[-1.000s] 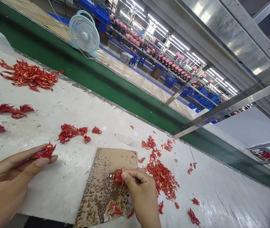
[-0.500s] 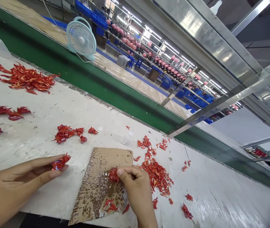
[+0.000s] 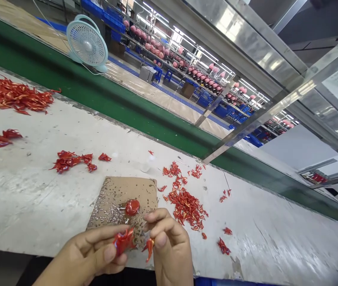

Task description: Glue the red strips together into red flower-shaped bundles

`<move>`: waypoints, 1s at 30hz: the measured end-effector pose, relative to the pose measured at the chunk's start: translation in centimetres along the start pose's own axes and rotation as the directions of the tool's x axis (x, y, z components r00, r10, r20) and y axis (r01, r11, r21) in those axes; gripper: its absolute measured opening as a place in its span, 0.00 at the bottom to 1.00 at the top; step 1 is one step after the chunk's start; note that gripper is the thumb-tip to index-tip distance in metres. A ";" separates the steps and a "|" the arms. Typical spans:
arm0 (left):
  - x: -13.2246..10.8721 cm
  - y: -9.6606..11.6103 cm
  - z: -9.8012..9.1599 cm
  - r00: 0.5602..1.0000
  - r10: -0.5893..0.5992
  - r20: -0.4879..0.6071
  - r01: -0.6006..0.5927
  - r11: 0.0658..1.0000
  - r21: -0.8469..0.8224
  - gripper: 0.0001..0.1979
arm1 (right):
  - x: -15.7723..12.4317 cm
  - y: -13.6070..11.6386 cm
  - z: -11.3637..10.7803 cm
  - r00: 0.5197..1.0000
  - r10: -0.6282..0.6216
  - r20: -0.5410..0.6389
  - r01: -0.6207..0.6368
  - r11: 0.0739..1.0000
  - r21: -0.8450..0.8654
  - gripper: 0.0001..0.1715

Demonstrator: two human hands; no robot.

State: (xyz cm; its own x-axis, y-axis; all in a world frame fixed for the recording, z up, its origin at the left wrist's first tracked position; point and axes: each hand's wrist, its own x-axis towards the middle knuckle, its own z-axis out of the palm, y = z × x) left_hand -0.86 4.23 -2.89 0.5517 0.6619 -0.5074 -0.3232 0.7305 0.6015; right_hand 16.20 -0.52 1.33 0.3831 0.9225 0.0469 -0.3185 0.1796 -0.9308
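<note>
Down at the front of the bench (image 3: 23, 206), the left hand (image 3: 88, 254) has a firm pinch on a red bunch (image 3: 123, 241), and the right hand (image 3: 169, 248) has a narrow fingertip grip on a small red strip (image 3: 149, 248). That strip's long axis slants down and left, so it sits just beside the bunch, though I can't tell if they touch. Up past both hands, a round red blob (image 3: 132, 207) sits on the cardboard (image 3: 112, 190), with a loose red pile (image 3: 187, 208) off nearer the right hand.

One camera sits on the person's head; it looks forward and down, tipped to one side, close above the left hand (image 3: 82, 256) and right hand (image 3: 169, 246) at the white work table (image 3: 23, 206)
</note>
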 end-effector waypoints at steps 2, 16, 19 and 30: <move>0.0 -0.3 1.9 0.996 -0.076 0.044 0.079 0.995 -0.064 0.13 | -0.7 -0.2 -0.3 0.999 0.008 0.038 -0.009 0.999 0.040 0.12; -0.9 -0.3 7.4 0.970 -0.203 0.132 0.211 0.976 -0.052 0.20 | -2.6 -0.5 -1.8 0.997 -0.068 -0.040 0.064 0.992 -0.108 0.07; -0.9 -0.4 7.2 0.968 -0.207 0.139 0.215 0.975 -0.048 0.19 | -2.5 -0.6 -1.9 0.997 -0.075 -0.016 0.073 0.990 -0.120 0.06; -0.7 -0.7 6.7 0.964 -0.231 0.130 0.237 0.971 -0.028 0.20 | -2.5 0.1 -2.2 0.996 -0.091 0.014 0.092 0.989 -0.117 0.04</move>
State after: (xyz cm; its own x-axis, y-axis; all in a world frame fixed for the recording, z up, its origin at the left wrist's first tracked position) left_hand 4.12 2.10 1.21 0.7068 0.4472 -0.5481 -0.2050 0.8710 0.4464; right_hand 17.14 -3.53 0.35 0.3980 0.9071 0.1366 -0.1786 0.2227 -0.9584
